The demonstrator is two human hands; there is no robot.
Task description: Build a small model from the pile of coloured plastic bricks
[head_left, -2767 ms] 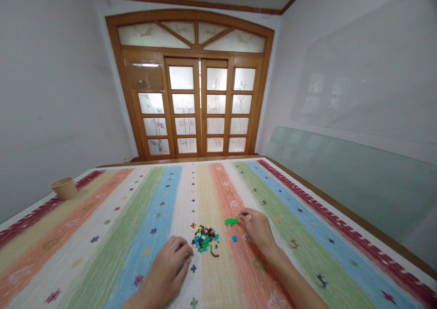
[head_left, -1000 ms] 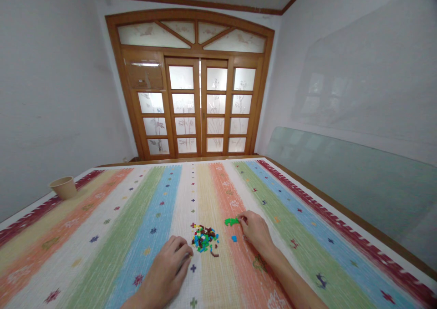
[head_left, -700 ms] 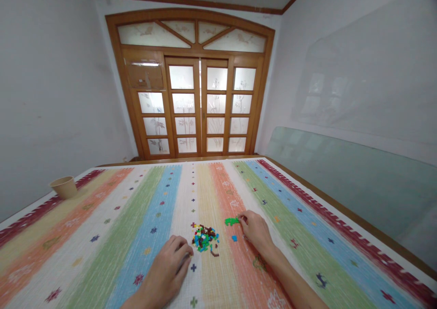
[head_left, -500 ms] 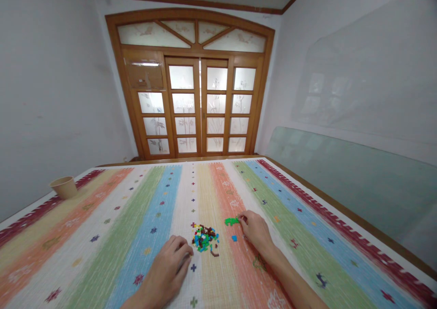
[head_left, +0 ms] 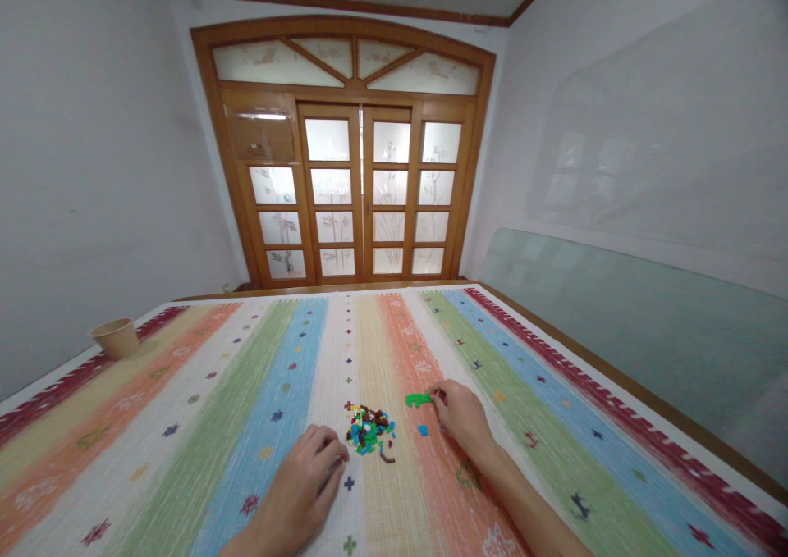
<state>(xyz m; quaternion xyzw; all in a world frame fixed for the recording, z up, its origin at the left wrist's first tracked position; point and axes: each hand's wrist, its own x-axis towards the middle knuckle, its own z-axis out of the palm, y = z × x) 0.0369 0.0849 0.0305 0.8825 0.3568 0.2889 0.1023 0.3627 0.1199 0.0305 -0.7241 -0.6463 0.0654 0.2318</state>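
- Two bare hands over a striped, multicoloured woven-look tablecloth (head_left: 185, 426), well apart from each other
- Left hand (head_left: 308, 479): palm down, fingers curled, resting just left of the pile, on the white and blue stripes; can't tell if anything is held under the fingers
- Right hand (head_left: 465, 417): thumb and fingertips drawn together at the right end of the green pieces, arm lying across the orange stripe; can't tell if a piece is clamped or only touched
- Small bright green plastic pieces, grouped flat (head_left: 417, 399): on the orange stripe, right of the pile and apart from it
- Single small blue plastic piece (head_left: 423, 430): alone on the orange stripe, nearer the viewer than the green pieces
- Heap of tiny mixed plastic bricks, brown, green, blue, yellow, white (head_left: 370, 431): between the hands, mostly on the yellow stripe
- Dark brown elongated plastic piece (head_left: 387, 458): loose at the heap's near edge
- Tan round open-topped cup (head_left: 116, 340): upright, far left on the cloth, well apart from the hands
- Brown wooden door with frosted panes (head_left: 355, 89): behind the table
- Pale green smooth panel (head_left: 628, 311): along the right wall
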